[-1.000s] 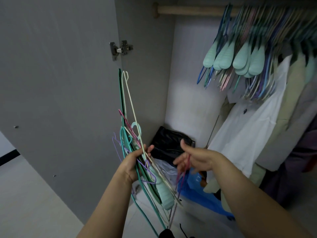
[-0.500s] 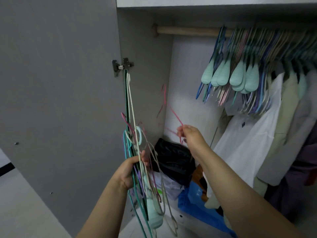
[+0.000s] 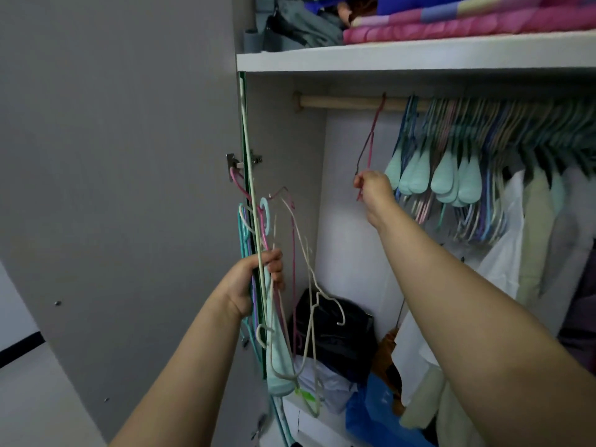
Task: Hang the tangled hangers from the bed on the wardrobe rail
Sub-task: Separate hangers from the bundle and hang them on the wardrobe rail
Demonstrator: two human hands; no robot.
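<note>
Pink hanger (image 3: 371, 137) on pale wood rail (image 3: 342, 102), mint/cream/purple/pink hanger bundle (image 3: 274, 285), grey wardrobe door (image 3: 113, 156), pink patterned blanket (image 3: 467, 21), black bag (image 3: 335, 337), blue bag (image 3: 374, 411).

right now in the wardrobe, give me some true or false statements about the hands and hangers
1. The right hand pinches a pink hanger whose hook is on the rail. True.
2. The left hand is open and holds nothing. False: it grips a bundle of hangers.
3. The rail is bare. False: many hangers hang on its right part.
4. Folded bedding lies on the shelf above the rail. True.
5. The pink hanger hangs left of the other hangers on the rail. True.
</note>
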